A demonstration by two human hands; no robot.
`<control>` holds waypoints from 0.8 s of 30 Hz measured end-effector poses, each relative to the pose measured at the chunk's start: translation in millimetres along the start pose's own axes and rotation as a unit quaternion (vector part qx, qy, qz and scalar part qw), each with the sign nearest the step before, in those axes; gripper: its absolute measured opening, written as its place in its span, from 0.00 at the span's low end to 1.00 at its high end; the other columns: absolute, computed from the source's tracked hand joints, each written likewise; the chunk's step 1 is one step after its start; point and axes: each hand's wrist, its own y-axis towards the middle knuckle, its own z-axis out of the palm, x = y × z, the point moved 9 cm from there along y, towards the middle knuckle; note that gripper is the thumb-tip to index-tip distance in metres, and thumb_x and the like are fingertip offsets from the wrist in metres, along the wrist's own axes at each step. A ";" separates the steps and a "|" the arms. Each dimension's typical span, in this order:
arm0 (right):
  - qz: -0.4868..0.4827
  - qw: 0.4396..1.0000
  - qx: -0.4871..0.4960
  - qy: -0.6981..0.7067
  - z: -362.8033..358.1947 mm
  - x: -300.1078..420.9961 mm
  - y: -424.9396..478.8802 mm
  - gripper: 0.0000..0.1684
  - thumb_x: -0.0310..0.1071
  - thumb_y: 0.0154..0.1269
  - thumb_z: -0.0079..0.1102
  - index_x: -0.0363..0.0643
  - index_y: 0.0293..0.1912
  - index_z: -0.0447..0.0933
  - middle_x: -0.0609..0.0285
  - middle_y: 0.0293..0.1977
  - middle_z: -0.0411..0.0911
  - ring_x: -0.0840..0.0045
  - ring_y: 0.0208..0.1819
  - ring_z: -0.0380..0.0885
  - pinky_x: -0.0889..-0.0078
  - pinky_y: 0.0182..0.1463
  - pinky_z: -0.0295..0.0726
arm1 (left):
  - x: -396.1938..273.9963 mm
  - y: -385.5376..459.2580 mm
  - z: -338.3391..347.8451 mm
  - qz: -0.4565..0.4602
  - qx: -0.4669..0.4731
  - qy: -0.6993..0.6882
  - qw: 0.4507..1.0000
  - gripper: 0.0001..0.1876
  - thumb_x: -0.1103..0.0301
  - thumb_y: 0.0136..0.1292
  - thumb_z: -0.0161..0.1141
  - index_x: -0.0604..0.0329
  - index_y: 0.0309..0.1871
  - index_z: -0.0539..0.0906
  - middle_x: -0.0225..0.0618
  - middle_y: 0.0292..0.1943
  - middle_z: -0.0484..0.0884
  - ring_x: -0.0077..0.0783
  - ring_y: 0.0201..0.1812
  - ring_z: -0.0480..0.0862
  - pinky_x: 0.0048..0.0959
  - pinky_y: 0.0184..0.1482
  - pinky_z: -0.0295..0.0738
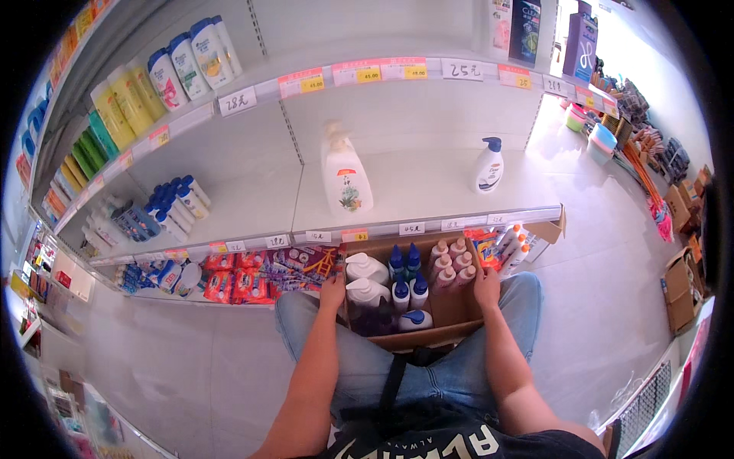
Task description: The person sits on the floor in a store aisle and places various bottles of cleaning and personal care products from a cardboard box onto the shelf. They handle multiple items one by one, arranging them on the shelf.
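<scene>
A cardboard box (456, 327) stands between my knees, in front of the shelf unit. My left hand (332, 291) grips its left wall and my right hand (487, 285) its right wall. Inside, large white pump bottles (367, 291) fill the left side, with a dark item (371, 319) below them. Several blue-capped bottles (410, 290) stand in the middle, one white bottle (415, 320) nearer me. Pink-capped bottles (451, 265) are grouped at the far right. Brown cardboard bottom shows at the near right.
A middle shelf (413, 189) carries a large white pump bottle (347, 178) and a Dove pump bottle (488, 166). Shampoo bottles (189, 63) line the upper left. Detergent bags (246, 281) lie on the bottom shelf, left of the box. Mops (642, 178) and cartons (682, 292) stand along the right.
</scene>
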 end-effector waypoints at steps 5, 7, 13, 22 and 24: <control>-0.031 0.999 -0.036 -0.025 0.6 -1.6 0.9 0.17 0.38 0.70 0.52 0.31 0.41 0.78 0.39 0.37 0.80 0.49 0.43 0.79 0.53 0.47 0.76 | 4.3 7.1 4.8 0.020 0.005 0.017 1.000 0.29 0.46 0.70 0.46 0.68 0.47 0.83 0.62 0.48 0.81 0.62 0.54 0.78 0.48 0.58 0.70; -0.039 0.998 -0.040 -0.028 2.6 -5.6 1.2 0.17 0.38 0.70 0.52 0.31 0.41 0.78 0.39 0.37 0.80 0.48 0.43 0.79 0.53 0.47 0.76 | 5.6 6.6 4.3 0.016 0.007 0.014 1.000 0.30 0.45 0.69 0.47 0.67 0.48 0.83 0.62 0.48 0.81 0.61 0.55 0.78 0.47 0.59 0.70; -0.025 0.999 -0.020 -0.011 4.9 4.2 -3.1 0.17 0.38 0.70 0.52 0.31 0.42 0.78 0.39 0.37 0.80 0.48 0.42 0.79 0.53 0.46 0.76 | 33.5 13.7 9.3 -0.024 0.010 -0.007 1.000 0.31 0.42 0.68 0.47 0.65 0.50 0.83 0.59 0.50 0.81 0.58 0.57 0.78 0.46 0.60 0.70; -0.026 0.999 -0.011 -0.028 2.3 -14.2 2.9 0.17 0.39 0.71 0.52 0.31 0.44 0.77 0.40 0.37 0.80 0.51 0.41 0.81 0.56 0.44 0.77 | 6.3 6.3 13.0 0.021 0.000 -0.006 1.000 0.31 0.40 0.67 0.47 0.61 0.50 0.85 0.58 0.49 0.82 0.57 0.57 0.79 0.45 0.60 0.70; -0.035 0.999 0.005 -0.010 20.1 -2.8 2.1 0.18 0.39 0.71 0.52 0.31 0.45 0.77 0.40 0.38 0.80 0.51 0.42 0.80 0.56 0.45 0.77 | 48.8 34.6 8.3 0.086 -0.026 0.033 0.995 0.32 0.39 0.67 0.46 0.61 0.49 0.85 0.59 0.49 0.82 0.58 0.56 0.79 0.45 0.60 0.70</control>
